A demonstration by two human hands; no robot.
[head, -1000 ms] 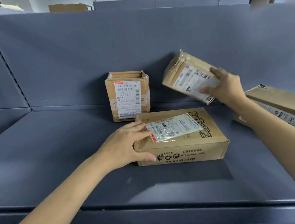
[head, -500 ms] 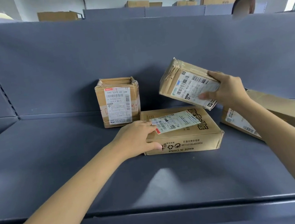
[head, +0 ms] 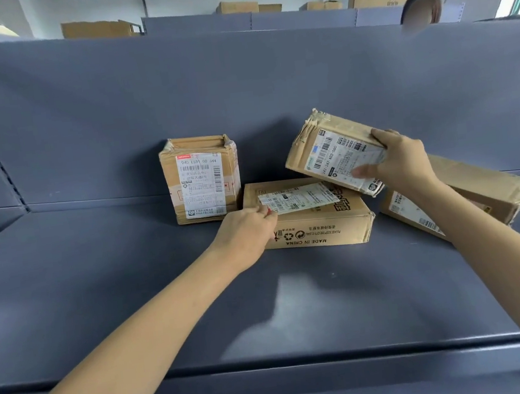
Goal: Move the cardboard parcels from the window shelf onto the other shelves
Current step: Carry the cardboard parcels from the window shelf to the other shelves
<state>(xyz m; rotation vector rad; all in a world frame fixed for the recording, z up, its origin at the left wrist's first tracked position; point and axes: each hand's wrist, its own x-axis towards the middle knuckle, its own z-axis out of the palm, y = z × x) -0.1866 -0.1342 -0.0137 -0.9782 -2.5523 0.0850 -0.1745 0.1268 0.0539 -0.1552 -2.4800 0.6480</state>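
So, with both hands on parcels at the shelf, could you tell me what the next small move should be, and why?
Probably lower the tilted parcel in the right hand onto the shelf. It is held in the air above the flat box, which the left hand touches at its near left corner. The flat box, the upright parcel and the long box already rest there.

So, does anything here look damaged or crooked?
Yes. The tilted brown cardboard parcel in the right hand has a frayed, torn top edge, and the long brown cardboard box behind looks crumpled at its right end.
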